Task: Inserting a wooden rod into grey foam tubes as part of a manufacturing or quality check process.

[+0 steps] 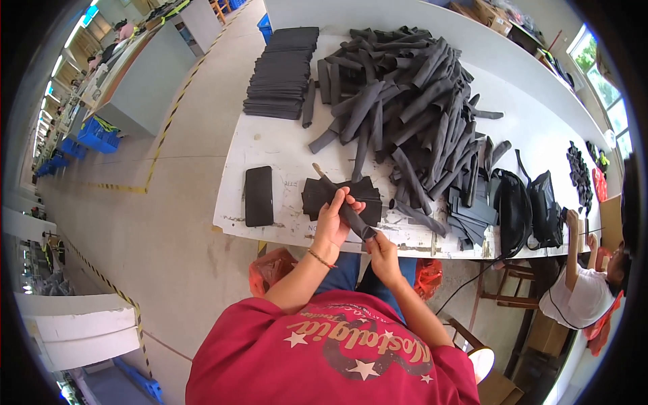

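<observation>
Both my hands hold a dark grey fabric tube over the table's near edge. From its far end pokes a thin, light brown stick. My left hand is closed round the tube's middle. At the near end, my right hand pinches the fabric between thumb and fingers. Beneath the tube lies a fanned bunch of flat black fabric pieces. A black rectangular piece, perhaps a small stack, rests left of them.
A heap of loose dark tubes covers the table's middle, with a neat stack at far left. Flat dark strips and black bags lie right. Red plastic bags hang below the edge. Another person works at far right.
</observation>
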Action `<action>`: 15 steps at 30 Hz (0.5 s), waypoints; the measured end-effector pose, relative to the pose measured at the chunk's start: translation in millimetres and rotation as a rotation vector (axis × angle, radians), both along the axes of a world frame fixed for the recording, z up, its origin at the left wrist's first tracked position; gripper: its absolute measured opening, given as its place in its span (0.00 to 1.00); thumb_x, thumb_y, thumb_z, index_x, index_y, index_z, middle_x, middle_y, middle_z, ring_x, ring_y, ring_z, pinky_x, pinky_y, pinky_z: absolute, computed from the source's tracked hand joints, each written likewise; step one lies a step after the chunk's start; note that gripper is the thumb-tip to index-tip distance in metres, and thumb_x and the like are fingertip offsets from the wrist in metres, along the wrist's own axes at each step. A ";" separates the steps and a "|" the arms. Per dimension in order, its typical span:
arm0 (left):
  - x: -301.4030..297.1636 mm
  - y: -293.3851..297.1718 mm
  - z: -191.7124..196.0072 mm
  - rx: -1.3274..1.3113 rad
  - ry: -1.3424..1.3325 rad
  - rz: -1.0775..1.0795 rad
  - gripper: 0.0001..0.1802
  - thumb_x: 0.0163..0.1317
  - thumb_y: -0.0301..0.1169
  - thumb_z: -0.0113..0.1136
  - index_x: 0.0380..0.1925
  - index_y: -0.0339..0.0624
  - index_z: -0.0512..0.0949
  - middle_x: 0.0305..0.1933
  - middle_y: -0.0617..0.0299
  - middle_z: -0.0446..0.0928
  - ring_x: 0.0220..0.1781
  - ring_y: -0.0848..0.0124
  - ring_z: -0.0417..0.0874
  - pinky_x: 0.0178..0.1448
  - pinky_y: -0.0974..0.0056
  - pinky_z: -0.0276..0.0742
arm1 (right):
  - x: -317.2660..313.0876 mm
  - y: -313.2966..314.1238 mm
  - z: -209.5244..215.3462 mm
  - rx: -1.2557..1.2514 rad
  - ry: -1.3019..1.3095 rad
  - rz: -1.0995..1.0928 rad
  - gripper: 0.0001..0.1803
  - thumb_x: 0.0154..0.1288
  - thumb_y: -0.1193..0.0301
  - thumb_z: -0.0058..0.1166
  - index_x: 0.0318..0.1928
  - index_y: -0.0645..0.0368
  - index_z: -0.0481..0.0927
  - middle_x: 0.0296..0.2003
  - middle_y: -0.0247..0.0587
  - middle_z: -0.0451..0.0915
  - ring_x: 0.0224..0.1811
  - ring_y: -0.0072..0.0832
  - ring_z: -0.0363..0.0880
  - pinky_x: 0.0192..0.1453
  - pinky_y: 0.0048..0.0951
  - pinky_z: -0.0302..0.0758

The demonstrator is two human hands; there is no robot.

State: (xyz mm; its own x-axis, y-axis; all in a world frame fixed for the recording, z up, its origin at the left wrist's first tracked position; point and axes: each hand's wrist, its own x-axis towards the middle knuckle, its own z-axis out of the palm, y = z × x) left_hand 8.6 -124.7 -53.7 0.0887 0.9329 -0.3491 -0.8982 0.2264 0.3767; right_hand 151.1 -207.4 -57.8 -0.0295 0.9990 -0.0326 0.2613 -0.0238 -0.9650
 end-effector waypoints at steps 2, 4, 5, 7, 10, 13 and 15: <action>0.1 0.9 7.1 -0.020 0.019 0.028 0.11 0.63 0.36 0.63 0.39 0.41 0.79 0.30 0.62 0.80 0.29 0.69 0.82 0.44 0.55 0.83 | -12.0 -8.0 7.1 0.034 -0.051 -0.072 0.09 0.71 0.73 0.45 0.44 0.65 0.77 0.19 0.43 0.72 0.21 0.27 0.69 0.28 0.30 0.69; -3.6 6.8 13.9 -0.057 0.091 0.041 0.11 0.62 0.36 0.64 0.38 0.40 0.79 0.29 0.61 0.80 0.26 0.69 0.81 0.36 0.58 0.83 | -9.5 -20.9 6.0 0.035 -0.096 -0.039 0.10 0.71 0.73 0.45 0.45 0.64 0.77 0.19 0.45 0.72 0.20 0.29 0.69 0.27 0.31 0.69; -4.9 10.1 16.7 -0.059 0.088 0.045 0.11 0.62 0.36 0.64 0.38 0.40 0.79 0.29 0.61 0.80 0.26 0.69 0.81 0.36 0.58 0.83 | -7.5 -28.1 5.2 0.034 -0.137 -0.011 0.10 0.72 0.73 0.45 0.47 0.64 0.77 0.19 0.46 0.72 0.19 0.30 0.69 0.26 0.32 0.69; -8.2 16.4 20.3 -0.098 0.254 0.052 0.11 0.61 0.35 0.66 0.36 0.38 0.79 0.26 0.59 0.80 0.21 0.71 0.79 0.29 0.62 0.81 | -2.9 -43.9 11.2 -0.070 -0.136 0.017 0.11 0.72 0.72 0.45 0.47 0.64 0.77 0.19 0.46 0.71 0.19 0.29 0.68 0.26 0.31 0.69; -10.5 25.1 19.4 -0.078 0.361 0.045 0.12 0.60 0.34 0.67 0.34 0.36 0.79 0.22 0.59 0.78 0.17 0.73 0.75 0.23 0.65 0.77 | 10.6 -69.9 3.4 -0.197 -0.075 0.046 0.11 0.72 0.71 0.45 0.47 0.63 0.78 0.18 0.40 0.70 0.19 0.24 0.68 0.26 0.29 0.68; -19.7 39.4 34.8 0.037 0.371 0.031 0.17 0.62 0.40 0.64 0.37 0.35 0.79 0.19 0.61 0.75 0.15 0.72 0.72 0.22 0.65 0.72 | 19.3 -91.3 5.4 -0.213 -0.026 0.066 0.11 0.75 0.71 0.44 0.46 0.64 0.78 0.19 0.25 0.65 0.22 0.13 0.60 0.24 0.19 0.60; -16.3 40.2 42.4 0.086 0.407 0.026 0.19 0.64 0.42 0.62 0.39 0.34 0.78 0.20 0.60 0.75 0.17 0.70 0.75 0.24 0.63 0.76 | 22.3 -82.7 23.1 -0.220 -0.016 0.042 0.11 0.75 0.71 0.44 0.46 0.64 0.78 0.19 0.25 0.65 0.22 0.12 0.60 0.24 0.19 0.60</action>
State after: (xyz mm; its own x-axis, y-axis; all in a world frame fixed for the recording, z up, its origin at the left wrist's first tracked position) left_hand -7.7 -84.5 -11.3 -0.0644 0.9602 -0.2718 -0.6771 0.1581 0.7188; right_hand 173.4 -290.1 -34.7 -0.0687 0.9657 -0.2505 0.2818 -0.2221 -0.9334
